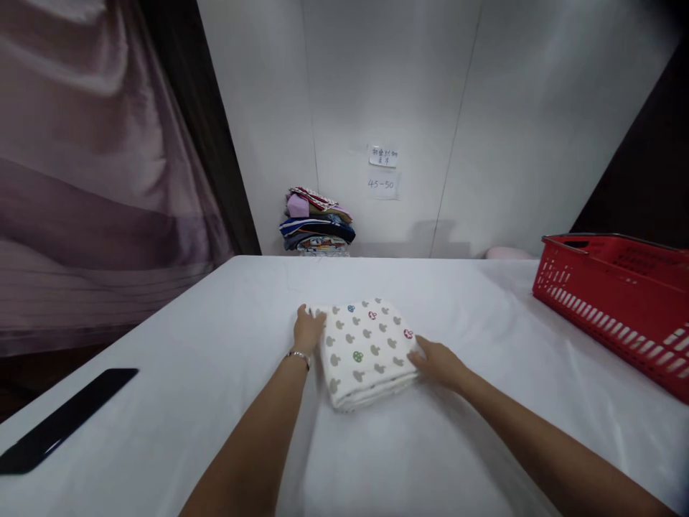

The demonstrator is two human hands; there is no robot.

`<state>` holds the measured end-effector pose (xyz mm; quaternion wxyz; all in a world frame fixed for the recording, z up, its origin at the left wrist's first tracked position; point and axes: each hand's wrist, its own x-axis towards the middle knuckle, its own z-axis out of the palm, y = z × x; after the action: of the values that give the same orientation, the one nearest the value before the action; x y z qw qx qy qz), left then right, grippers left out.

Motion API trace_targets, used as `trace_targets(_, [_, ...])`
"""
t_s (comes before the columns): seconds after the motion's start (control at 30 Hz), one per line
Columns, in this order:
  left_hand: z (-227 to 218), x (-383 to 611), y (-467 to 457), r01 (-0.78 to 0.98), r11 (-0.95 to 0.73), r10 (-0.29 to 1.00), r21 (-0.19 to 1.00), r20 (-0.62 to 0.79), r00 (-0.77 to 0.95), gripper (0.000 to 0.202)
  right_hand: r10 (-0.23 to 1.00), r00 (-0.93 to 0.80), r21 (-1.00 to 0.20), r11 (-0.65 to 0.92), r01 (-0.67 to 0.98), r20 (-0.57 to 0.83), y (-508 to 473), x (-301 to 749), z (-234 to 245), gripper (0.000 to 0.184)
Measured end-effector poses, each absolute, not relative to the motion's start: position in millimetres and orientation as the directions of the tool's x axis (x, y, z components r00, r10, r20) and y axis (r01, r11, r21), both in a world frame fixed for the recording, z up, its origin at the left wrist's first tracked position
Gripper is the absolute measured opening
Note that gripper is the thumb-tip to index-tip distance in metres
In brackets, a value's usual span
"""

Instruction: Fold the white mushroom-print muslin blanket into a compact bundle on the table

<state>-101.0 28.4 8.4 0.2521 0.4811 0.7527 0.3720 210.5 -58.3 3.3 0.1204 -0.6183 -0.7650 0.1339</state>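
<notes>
A white folded cloth (366,341) with small grey printed shapes and a few red, green and blue ones is on the white-covered table in front of me. Its layers show along the near edge. My left hand (308,330), with a bracelet on the wrist, grips its far left corner; some of the fingers are hidden. On the opposite side, my right hand (438,362) holds the right edge, thumb on top and the other fingers partly out of sight.
Several folded fabrics (317,222) are stacked beyond the table's far edge. A red plastic basket (619,287) stands at the right. A flat black object (69,416) lies at the left. Paper notes (383,183) hang on the wall; a pinkish curtain (97,179) drapes at the left.
</notes>
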Motion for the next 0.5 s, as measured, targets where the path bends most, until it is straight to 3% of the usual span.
trace_targets(0.17, [6.1,-99.6,21.6,0.623,0.24,0.935,0.745,-0.005,-0.354,0.068,0.983,-0.174,-0.336,0.144,0.931,-0.061,-71.2,210.5,7.8,0.042])
trace_targets(0.33, [5.4,-73.9,-23.9,0.832,0.014,0.975,0.555,0.178,-0.135,0.066,0.946,-0.287,-0.33,0.323,0.887,0.152,-40.2,207.5,23.5,0.049])
trace_targets(0.5, [-8.8,-54.1,-67.1,0.917,-0.163,0.983,0.363,0.144,0.117,0.055,0.894,-0.402,-0.28,0.444,0.851,0.198,-8.0,167.3,27.4,0.062])
